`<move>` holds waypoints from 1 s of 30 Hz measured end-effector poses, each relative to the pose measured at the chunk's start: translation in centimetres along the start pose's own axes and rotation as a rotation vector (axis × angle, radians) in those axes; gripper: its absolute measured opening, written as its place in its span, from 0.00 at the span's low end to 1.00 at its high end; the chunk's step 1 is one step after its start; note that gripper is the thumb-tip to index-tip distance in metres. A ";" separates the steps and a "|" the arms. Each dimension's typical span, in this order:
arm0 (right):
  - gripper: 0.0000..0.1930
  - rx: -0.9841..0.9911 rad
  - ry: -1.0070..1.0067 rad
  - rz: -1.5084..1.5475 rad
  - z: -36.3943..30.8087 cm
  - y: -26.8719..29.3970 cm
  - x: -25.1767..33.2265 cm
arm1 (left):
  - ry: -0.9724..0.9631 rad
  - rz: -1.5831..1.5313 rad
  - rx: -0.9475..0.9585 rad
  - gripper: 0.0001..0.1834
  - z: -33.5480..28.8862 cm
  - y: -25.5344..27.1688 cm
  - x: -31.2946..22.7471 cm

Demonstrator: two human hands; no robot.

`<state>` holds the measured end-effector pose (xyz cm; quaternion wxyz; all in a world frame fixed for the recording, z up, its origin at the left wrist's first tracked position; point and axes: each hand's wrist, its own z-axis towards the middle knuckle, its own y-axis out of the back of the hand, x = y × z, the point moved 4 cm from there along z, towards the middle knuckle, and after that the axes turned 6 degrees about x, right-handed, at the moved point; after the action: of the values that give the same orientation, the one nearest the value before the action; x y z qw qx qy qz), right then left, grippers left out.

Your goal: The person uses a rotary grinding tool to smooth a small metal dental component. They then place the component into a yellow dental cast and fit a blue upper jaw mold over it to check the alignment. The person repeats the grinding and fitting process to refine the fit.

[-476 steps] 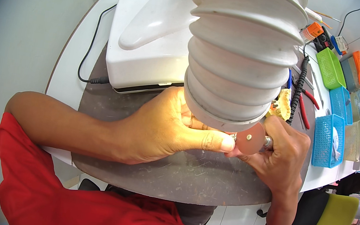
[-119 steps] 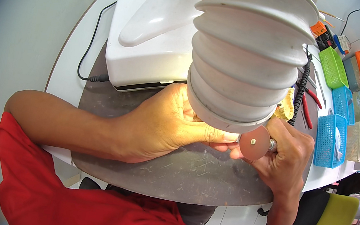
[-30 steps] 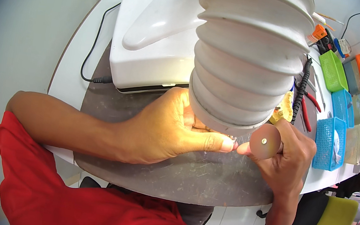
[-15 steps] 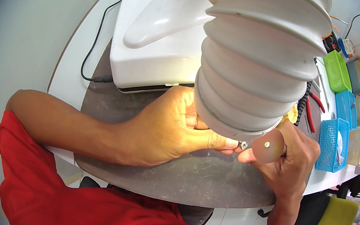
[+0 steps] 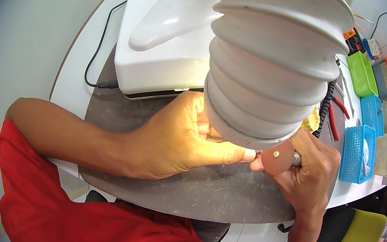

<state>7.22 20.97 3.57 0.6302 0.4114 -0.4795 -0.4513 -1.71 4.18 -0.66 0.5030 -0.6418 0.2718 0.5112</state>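
Observation:
My left hand point(image 5: 177, 144) reaches in from the left below the hose mouth, its thumb and fingers pinched together on a small metal piece point(image 5: 259, 152). Most of that piece is hidden by the fingertips and the disc. In my right hand point(image 5: 314, 173) is a rotary handpiece point(image 5: 297, 159), whose silver end shows between the fingers. A thin reddish-brown disc point(image 5: 272, 163) with a pale centre screw is mounted on it. The disc's left edge sits right at the metal piece; whether they touch I cannot tell. My right thumb tip is close to the left fingertips.
A ribbed white hose point(image 5: 272, 72) hangs just over both hands. Behind stands a white machine point(image 5: 162, 65) on a dark grey board point(image 5: 181, 197). To the right are a yellowish model point(image 5: 311, 120), a coiled black cord point(image 5: 325, 109), red-handled pliers point(image 5: 333, 123) and a blue basket point(image 5: 350, 153).
My right hand has brought the disc slightly left, onto the metal piece's place, so less of the piece shows. The handpiece's silver end has come into sight. My left hand has barely moved.

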 end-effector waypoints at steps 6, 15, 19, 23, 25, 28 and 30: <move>0.26 0.010 -0.018 0.010 0.0 0.2 0.0 | 0.005 -0.098 -0.023 0.14 -0.2 -0.1 0.1; 0.35 -0.156 0.081 0.005 0.1 -0.4 -0.4 | 0.022 -0.209 0.033 0.12 0.0 0.0 0.6; 0.33 -0.126 0.088 0.008 0.3 -0.2 -0.1 | 0.024 -0.176 0.056 0.10 0.2 -0.2 0.5; 0.27 -0.025 0.034 0.007 0.0 0.3 0.0 | 0.017 -0.176 0.068 0.09 0.2 -0.2 0.5; 0.27 -0.040 0.048 0.015 0.1 0.3 0.2 | 0.015 -0.175 0.068 0.09 0.2 -0.2 0.3; 0.27 -0.051 0.045 -0.001 0.1 0.3 0.2 | 0.032 -0.217 0.078 0.09 0.2 -0.3 0.4; 0.26 -0.038 0.040 -0.005 0.1 0.2 0.2 | 0.013 -0.218 0.086 0.09 0.2 -0.2 0.5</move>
<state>7.22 20.87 3.85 0.6463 0.4093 -0.4571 -0.4537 -1.44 4.51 -1.01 0.5807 -0.6488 0.2252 0.4371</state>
